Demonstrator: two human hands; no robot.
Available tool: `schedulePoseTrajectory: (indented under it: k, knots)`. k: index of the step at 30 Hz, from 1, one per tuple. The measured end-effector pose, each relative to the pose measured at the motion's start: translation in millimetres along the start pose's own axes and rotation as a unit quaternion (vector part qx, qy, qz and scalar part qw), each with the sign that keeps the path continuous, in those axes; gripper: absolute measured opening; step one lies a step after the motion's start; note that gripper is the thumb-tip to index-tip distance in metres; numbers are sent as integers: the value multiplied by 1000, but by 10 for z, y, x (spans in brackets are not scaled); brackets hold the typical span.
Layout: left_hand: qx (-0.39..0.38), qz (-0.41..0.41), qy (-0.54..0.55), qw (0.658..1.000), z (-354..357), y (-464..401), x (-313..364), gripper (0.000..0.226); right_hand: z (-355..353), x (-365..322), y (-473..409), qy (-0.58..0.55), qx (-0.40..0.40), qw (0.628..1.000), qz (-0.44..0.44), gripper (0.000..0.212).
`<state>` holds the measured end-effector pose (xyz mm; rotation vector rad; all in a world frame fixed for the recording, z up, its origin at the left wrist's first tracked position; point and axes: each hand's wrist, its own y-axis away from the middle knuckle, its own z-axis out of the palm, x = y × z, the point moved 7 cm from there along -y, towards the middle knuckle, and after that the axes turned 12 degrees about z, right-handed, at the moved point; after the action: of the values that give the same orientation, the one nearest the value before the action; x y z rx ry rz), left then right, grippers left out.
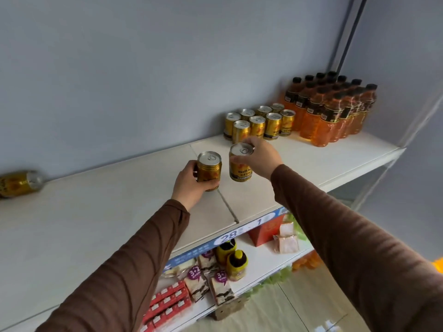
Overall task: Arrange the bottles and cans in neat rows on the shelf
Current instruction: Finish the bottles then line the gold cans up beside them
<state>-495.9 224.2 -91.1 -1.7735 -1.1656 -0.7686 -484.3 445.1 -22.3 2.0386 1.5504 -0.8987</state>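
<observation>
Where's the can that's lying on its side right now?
In the head view, the tipped can lies at the far left of the top shelf against the wall, well apart from the left hand.

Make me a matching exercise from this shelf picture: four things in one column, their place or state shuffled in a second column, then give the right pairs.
Things:
1. can in the left hand
2. can in the right hand
3. fallen bottle
4. orange bottles

Places or states:
A. lying on its side at the shelf's far left
B. standing packed at the shelf's right end
C. gripped round its side
D. held by its top rim

Pairs: 1-C, 2-D, 3-A, 4-B
</observation>
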Motion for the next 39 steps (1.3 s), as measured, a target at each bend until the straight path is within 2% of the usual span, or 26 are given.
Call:
schedulePoseTrajectory:
  k: [19, 23, 27, 33, 39]
  knots:
    - [-41, -7, 35, 999, 1760, -991, 475, 79, -1065, 1145, -1274, 93, -23, 995, 32, 64]
    - [-25, -4, 36, 999, 2055, -1196, 576, 71, -1278, 1306, -1594, 128, -19, 991, 29, 65]
    - [4, -22, 32, 999, 2346, -1385, 660, 76, -1368, 1413, -1879, 183, -19, 983, 4, 66]
    - [78, -52, 11, 996, 2638, -1594, 738, 66, -1333, 1537, -2151, 227, -46, 972, -49, 55]
    - [107, -81, -3, 991, 2752, -1674, 619, 65, -1253, 1572, -2271, 253, -64, 962, -75, 51]
